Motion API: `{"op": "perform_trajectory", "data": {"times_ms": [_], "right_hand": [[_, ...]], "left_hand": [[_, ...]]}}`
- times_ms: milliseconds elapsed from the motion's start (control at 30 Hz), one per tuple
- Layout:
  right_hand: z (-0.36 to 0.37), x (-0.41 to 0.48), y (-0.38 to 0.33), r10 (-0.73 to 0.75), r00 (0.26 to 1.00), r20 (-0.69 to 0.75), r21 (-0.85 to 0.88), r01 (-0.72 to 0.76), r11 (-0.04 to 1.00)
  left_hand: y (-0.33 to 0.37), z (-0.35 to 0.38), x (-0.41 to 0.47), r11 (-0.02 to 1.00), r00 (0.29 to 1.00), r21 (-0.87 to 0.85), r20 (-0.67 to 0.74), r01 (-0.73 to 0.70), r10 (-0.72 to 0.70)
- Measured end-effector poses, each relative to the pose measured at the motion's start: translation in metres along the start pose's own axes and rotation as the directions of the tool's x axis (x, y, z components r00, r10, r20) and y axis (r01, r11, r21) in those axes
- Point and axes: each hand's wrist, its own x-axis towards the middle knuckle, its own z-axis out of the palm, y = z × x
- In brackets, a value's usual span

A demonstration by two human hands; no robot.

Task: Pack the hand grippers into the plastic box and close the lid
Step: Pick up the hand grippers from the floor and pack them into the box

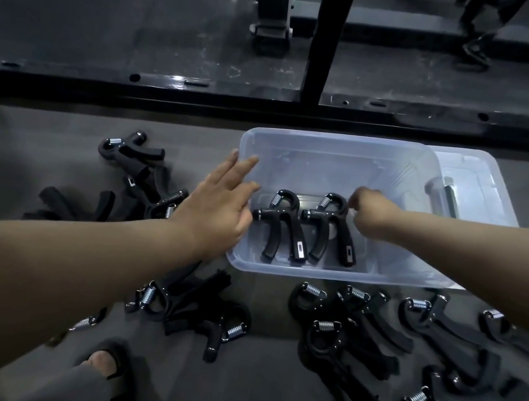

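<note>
A clear plastic box [319,150] sits on the grey floor in front of me. Two black hand grippers lie side by side inside it, one on the left [281,227] and one on the right [329,229]. My left hand [221,200] hovers over the box's left wall with fingers spread and nothing in it. My right hand [370,212] is inside the box, fingers curled at the top of the right hand gripper. The clear lid [478,178] lies under and behind the box at the right.
Several loose black hand grippers lie on the floor: a pile at the left [142,177], a group near my foot [190,310] and a larger spread at the right [406,344]. A black metal frame rail [203,93] and upright post [330,37] run behind the box.
</note>
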Motion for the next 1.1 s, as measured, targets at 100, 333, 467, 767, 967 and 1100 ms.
{"op": "perform_trajectory", "data": {"times_ms": [100, 333, 467, 767, 967, 1100], "right_hand": [[0.007, -0.006, -0.012, -0.060, 0.994, 0.093, 0.119, 0.049, 0.992], [0.044, -0.021, -0.054, -0.195, 0.889, 0.415, -0.050, 0.236, 0.970], [0.048, -0.022, -0.058, -0.191, 0.850, 0.490, -0.057, 0.250, 0.967], [0.043, -0.003, -0.009, 0.003, 0.979, 0.205, -0.217, 0.043, 0.975], [0.038, -0.004, -0.006, -0.100, 0.981, 0.165, -0.356, 0.154, 0.922], [0.049, -0.007, -0.038, -0.211, 0.967, 0.140, -0.281, 0.243, 0.928]], "left_hand": [[0.002, -0.002, -0.001, 1.000, 1.000, -0.002, 0.008, 0.004, -0.004], [0.003, -0.003, -0.002, 1.000, 1.000, -0.026, 0.024, 0.007, -0.006], [0.002, -0.003, -0.001, 0.999, 1.000, -0.027, 0.022, 0.016, -0.016], [0.001, -0.002, 0.000, 0.999, 0.999, -0.035, 0.031, 0.013, -0.012], [0.000, -0.001, 0.001, 1.000, 0.999, -0.019, 0.043, 0.006, -0.006], [0.000, -0.001, 0.001, 1.000, 0.999, -0.017, 0.035, -0.001, 0.001]]}}
